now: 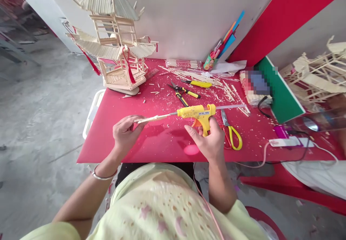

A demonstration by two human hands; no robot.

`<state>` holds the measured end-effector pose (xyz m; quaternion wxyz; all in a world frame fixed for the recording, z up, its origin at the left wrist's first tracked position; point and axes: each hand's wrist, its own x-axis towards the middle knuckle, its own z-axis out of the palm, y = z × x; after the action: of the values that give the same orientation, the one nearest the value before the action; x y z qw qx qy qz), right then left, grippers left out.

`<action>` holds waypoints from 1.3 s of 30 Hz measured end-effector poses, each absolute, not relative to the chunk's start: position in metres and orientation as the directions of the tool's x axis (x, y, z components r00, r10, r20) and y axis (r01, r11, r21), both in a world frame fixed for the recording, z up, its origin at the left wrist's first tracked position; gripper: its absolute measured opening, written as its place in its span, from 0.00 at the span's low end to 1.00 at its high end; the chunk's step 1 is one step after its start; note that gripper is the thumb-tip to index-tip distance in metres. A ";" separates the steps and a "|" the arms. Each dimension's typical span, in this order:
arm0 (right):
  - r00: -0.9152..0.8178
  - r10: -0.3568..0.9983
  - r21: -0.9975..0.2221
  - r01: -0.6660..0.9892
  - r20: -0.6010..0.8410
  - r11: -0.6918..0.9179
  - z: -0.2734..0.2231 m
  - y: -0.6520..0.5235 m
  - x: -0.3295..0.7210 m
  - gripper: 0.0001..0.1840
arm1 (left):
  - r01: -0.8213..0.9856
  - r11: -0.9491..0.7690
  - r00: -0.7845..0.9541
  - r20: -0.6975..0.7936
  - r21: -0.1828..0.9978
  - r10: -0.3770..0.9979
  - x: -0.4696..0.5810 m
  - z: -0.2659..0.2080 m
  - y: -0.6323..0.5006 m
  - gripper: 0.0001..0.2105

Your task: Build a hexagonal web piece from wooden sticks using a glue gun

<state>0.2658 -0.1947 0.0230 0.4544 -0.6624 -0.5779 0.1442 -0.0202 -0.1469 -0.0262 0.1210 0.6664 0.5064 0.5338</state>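
Pinched in my left hand (125, 132) is a small piece of thin wooden sticks (150, 119), held level above the front of the red table. My right hand (209, 139) grips a yellow glue gun (196, 112) by its handle, and a clear glue stick (232, 106) pokes out of its back. The gun's nozzle points left, at or very near the right end of the sticks; whether it touches I cannot tell. Just right of my right hand lie scissors (235, 138) with red and yellow handles. Behind the gun rest black-and-yellow pliers (180, 94).
A stick-built pagoda (121, 60) stands at the back left. Loose wooden sticks (194, 76), a yellow utility knife (200, 84) and a pen cup (209, 62) lie toward the wall. At right are a green board (281, 92), another stick model (310, 72) and a power strip (286, 142) with cords.
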 end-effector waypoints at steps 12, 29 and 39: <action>0.176 0.739 -0.453 0.871 0.650 0.191 0.044 -0.191 0.242 0.20 | 0.637 -0.742 0.072 0.943 0.207 0.325 -0.038 -0.021 -0.140 0.18; 0.056 0.647 -0.168 0.979 0.761 0.113 0.038 -0.180 0.240 0.17 | 0.682 -0.724 0.181 0.933 0.109 0.311 -0.048 -0.024 -0.152 0.18; 0.030 0.622 -0.105 0.991 0.783 0.085 0.033 -0.178 0.242 0.15 | 0.695 -0.715 0.203 0.932 0.078 0.300 -0.046 -0.022 -0.152 0.18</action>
<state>0.2417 -0.1779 0.0329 0.3537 -0.6243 -0.6459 -0.2608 -0.0461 -0.1522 -0.0216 -0.1836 0.7537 0.3300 0.5380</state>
